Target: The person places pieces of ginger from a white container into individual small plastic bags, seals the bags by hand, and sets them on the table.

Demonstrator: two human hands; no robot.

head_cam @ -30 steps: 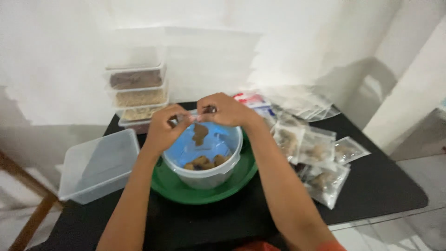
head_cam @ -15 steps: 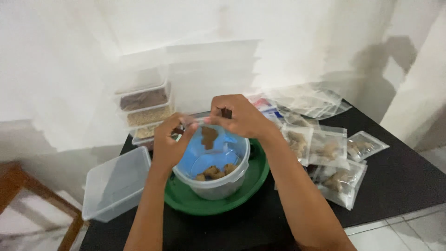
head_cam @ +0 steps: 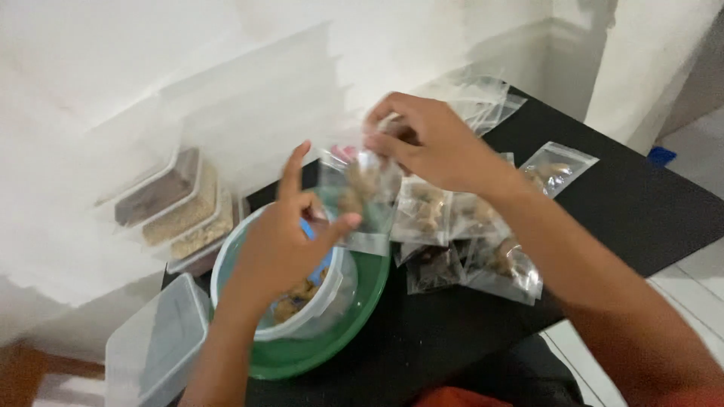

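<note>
A clear tub (head_cam: 332,301) sits inside a green bowl (head_cam: 354,316) on the black table (head_cam: 641,203); brown chunks (head_cam: 296,295) lie at the bottom of the tub. Behind it, against the white wall, a stack of lidded boxes (head_cam: 177,203) holds dark brown and tan grainy fillings, one kind to each box. An empty clear box (head_cam: 154,347) stands at the table's near left corner. Right of the bowl, several filled pouches (head_cam: 467,241) lie overlapping, each with brown pieces inside, and a few flat empty ones (head_cam: 483,94) lie by the wall.

A small clear pouch (head_cam: 362,196) with brown pieces in it hangs over the tub's far rim. The right hand (head_cam: 430,143) is closed on its top edge, pinching it between fingertips and thumb. The left hand (head_cam: 283,241) is half open, index finger raised, its thumb touching the pouch's lower left side, over the tub.
</note>
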